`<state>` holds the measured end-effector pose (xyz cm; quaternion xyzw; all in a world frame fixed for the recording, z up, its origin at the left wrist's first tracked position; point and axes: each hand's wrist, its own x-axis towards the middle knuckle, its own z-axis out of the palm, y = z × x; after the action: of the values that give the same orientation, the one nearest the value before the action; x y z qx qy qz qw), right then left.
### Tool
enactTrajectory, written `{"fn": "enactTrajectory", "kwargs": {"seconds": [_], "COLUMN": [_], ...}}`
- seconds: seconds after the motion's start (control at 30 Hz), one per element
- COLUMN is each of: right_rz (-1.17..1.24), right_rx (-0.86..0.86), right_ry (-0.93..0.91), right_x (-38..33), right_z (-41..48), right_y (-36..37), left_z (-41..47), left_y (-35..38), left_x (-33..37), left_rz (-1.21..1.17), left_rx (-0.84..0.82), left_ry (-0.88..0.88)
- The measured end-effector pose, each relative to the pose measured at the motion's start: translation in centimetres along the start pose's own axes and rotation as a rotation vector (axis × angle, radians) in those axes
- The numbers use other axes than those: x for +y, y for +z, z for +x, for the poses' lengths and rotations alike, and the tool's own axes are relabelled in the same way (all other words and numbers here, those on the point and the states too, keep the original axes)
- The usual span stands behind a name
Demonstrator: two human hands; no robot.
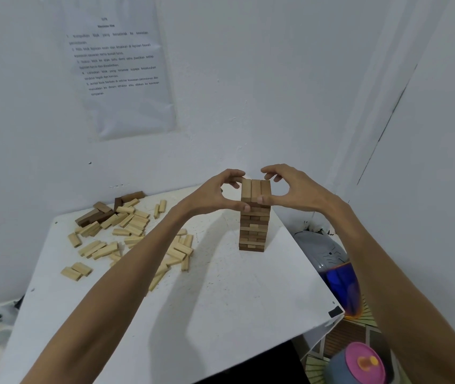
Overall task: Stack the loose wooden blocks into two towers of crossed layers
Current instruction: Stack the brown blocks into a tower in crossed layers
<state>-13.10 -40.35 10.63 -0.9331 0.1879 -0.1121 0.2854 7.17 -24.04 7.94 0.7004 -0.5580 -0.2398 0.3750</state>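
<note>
White worktop [220, 300] in a wall corner, printed sheet [121, 65] taped above. One tower [253, 231] of crossed layers stands right of centre. Both hands are at its top layer [256, 189], left hand [215, 192] and right hand [295, 189]: thumbs on near ends, fingers [234, 173] curled over far ends, pinching the three blocks. Scattered loose blocks [126, 228], pale plus a few dark, lie left, well apart from the tower.

- The tower [254, 223]: bare matt wood, pale and darker brown layers.
- Loose blocks [130, 227] left of the tower: the same unvarnished wood, mostly pale.
- Table [220, 306] under the tower: matt white, speckled and pitted.
- Sheet [121, 79] up left of the tower: creased white paper.
</note>
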Motion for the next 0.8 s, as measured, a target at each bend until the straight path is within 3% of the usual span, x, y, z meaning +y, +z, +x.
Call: {"fn": "enactTrajectory", "kwargs": {"seconds": [0.23,0.4,0.8], "right_rz": [-0.217,-0.342,-0.310], "right_rx": [0.068,0.051,-0.106], "right_ry": [-0.157,-0.217,-0.405], "right_x": [-4.1,-8.3,-17.6], "right_z": [-0.6,-0.9,-0.2], "right_y": [-0.7,0.9,9.3], "left_z": [-3.5,-8.2,-20.1], "left_y": [-3.2,-4.6,-8.3], "left_x": [1.5,2.0,-1.5], "left_rz": [0.093,0.152,0.352], "left_rx": [0.015,0.178,0.327], "left_ry": [-0.028,-0.048,-0.252]}}
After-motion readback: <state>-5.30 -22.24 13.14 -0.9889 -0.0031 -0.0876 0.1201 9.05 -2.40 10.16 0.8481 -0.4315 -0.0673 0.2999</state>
